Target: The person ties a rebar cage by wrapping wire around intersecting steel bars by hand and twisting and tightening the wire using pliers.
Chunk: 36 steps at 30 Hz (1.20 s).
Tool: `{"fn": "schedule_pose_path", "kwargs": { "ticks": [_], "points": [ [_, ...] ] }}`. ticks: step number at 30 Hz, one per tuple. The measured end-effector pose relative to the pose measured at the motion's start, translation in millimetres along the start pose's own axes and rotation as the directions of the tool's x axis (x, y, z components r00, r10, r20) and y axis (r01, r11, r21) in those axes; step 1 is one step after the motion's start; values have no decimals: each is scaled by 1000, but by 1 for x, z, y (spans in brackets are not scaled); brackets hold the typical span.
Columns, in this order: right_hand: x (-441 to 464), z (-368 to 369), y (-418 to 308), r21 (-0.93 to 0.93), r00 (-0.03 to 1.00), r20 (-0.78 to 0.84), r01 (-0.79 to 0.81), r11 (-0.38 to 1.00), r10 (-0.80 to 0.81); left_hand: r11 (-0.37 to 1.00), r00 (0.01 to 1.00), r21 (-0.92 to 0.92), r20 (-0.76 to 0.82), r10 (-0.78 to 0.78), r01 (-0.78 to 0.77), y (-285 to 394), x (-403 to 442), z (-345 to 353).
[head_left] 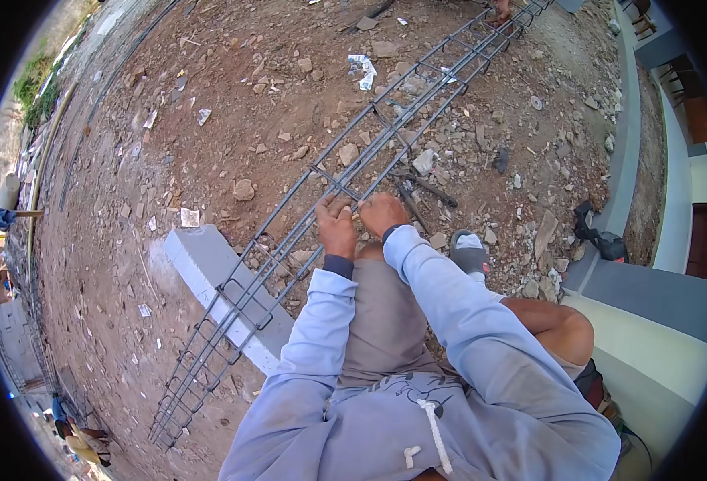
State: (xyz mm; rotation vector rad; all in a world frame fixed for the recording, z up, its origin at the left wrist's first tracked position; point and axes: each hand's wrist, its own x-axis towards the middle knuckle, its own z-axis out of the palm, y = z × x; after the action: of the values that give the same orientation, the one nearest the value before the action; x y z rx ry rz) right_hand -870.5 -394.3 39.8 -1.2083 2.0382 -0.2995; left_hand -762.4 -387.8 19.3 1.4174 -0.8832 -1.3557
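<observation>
A long rebar cage (289, 210) of thin steel bars and square stirrups runs diagonally in front of me, from lower left to upper right. My left hand (337, 231) is closed on it near a stirrup, fingers bent over a bar. Right beside it, at the same joint, my right hand (382, 215) is closed with its fingertips pinched; whatever lies between them is too small to make out. Under the cage's lower part lies a pale grey concrete block (229, 268). On the ground just past my right hand is a dark two-handled tool (432, 191), partly hidden.
Another person's hand (501, 10) is at the cage's far end. Rubble and paper scraps cover the dirt ground (233, 104). A low grey wall (638, 297) stands at right, with a black bag (602, 234) by it. Another person (81, 439) is at far lower left.
</observation>
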Motion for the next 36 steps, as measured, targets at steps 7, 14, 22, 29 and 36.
{"fn": "schedule_pose_path", "kwargs": {
  "ticks": [7, 14, 22, 29, 36],
  "points": [
    [-2, -5, 0, 25, 1000, 4, 7, 1000, -7, 998, 995, 17, -86, -53, 55, 7, 6, 10],
    [-1, -12, -3, 31, 997, 71, -10, 999, 8, 985, 993, 128, 29, 115, -118, -2, -4, 0],
    [-6, -6, 19, 56, 983, 14, 180, 982, -181, 552, 792, 574, 364, 491, -606, 14, -18, -12],
    [-44, -11, 30, -199, 917, -139, 345, 917, -375, 381, 693, 591, 499, 521, -711, 15, -16, -12],
    [-55, -7, -3, -455, 884, 44, 432, 778, -465, 385, 651, 526, 630, 424, -759, 21, 5, -21]
  ]
}}
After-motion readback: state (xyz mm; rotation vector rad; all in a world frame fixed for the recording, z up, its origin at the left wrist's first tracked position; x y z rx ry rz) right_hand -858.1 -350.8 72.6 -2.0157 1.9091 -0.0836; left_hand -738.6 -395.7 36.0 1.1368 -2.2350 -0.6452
